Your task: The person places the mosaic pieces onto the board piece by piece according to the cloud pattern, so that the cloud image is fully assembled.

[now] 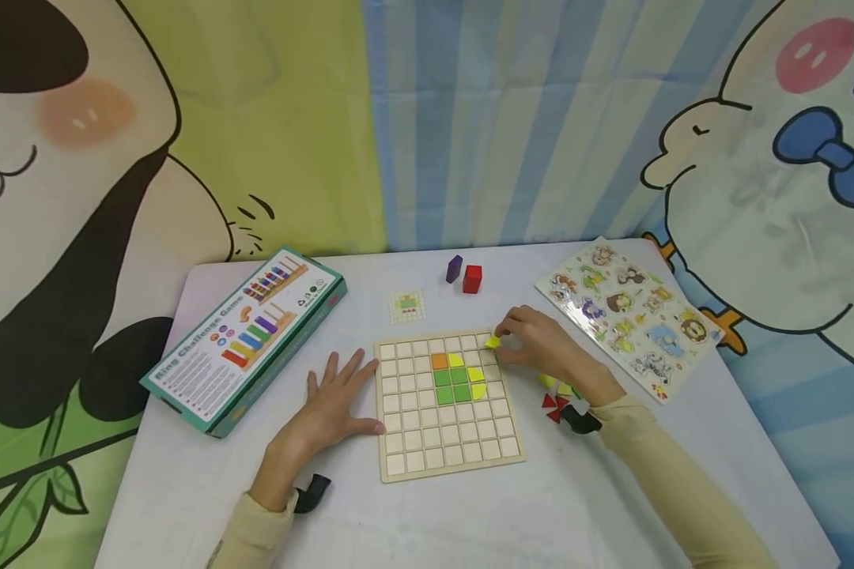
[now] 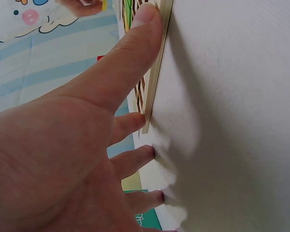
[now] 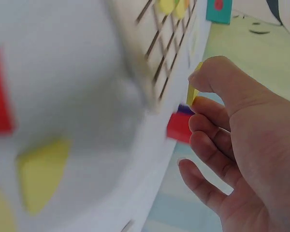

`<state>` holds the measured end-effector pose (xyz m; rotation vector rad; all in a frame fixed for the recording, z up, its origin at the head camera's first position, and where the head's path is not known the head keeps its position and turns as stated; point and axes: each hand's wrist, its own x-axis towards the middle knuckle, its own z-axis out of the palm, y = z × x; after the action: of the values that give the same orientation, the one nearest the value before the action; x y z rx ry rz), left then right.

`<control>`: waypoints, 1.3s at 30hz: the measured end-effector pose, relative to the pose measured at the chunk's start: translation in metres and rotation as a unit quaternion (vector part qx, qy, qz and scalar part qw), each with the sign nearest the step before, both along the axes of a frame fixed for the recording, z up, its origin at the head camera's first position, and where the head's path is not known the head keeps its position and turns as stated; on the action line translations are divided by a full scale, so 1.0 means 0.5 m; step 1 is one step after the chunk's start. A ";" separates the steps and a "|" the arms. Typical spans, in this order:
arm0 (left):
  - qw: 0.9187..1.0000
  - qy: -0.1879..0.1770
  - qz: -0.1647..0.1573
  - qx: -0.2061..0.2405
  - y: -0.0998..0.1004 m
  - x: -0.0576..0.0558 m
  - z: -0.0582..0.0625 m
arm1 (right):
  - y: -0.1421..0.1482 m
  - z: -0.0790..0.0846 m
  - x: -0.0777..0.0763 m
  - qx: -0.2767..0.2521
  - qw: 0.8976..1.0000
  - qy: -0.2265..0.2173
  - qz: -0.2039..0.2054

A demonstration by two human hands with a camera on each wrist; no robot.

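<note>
My right hand (image 1: 544,341) pinches a small yellow piece (image 1: 493,341) between thumb and forefinger, over the top right corner of the wooden grid board (image 1: 441,466). In the right wrist view the yellow piece (image 3: 192,89) shows edge-on between the fingertips. On the board lie an orange square (image 1: 439,361), several green squares (image 1: 444,395) and several yellow pieces with curved edges (image 1: 478,391). With fingers spread, my left hand (image 1: 327,415) rests at the board's left edge. Its thumb (image 2: 145,17) touches the frame in the left wrist view.
A small pattern card (image 1: 407,307) lies behind the board, near a purple block (image 1: 454,269) and a red block (image 1: 473,279). A game box (image 1: 249,340) is at left, an animal sticker sheet (image 1: 629,316) at right. Red triangles (image 1: 549,401) and yellow pieces lie by my right wrist.
</note>
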<state>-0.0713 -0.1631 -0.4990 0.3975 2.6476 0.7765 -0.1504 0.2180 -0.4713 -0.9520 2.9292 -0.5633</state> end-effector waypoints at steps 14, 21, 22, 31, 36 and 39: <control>1.000 -0.002 -0.005 -0.005 0.005 -0.002 -0.001 | -0.177 -0.011 -0.012 -0.001 0.991 0.025 0.130; 1.000 -0.001 -0.006 -0.004 0.005 -0.004 0.004 | -0.199 -0.021 -0.013 0.029 0.991 0.007 0.134; 1.000 0.000 -0.006 -0.005 0.005 -0.004 0.004 | -0.200 -0.021 -0.013 0.033 0.991 0.004 0.132; 1.000 0.000 -0.003 -0.006 0.003 -0.005 0.001 | -0.210 -0.019 -0.013 0.045 0.991 -0.011 0.125; 1.000 0.001 -0.002 -0.004 0.001 -0.003 0.002 | -0.214 -0.017 -0.010 0.052 0.991 -0.013 0.124; 1.000 0.000 -0.002 -0.004 0.000 -0.002 0.002 | -0.215 -0.017 -0.010 0.054 0.991 -0.012 0.125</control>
<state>-0.0721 -0.1632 -0.4979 0.3995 2.6491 0.7644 -0.1553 0.1105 -0.4797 -1.2604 2.7271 -0.3982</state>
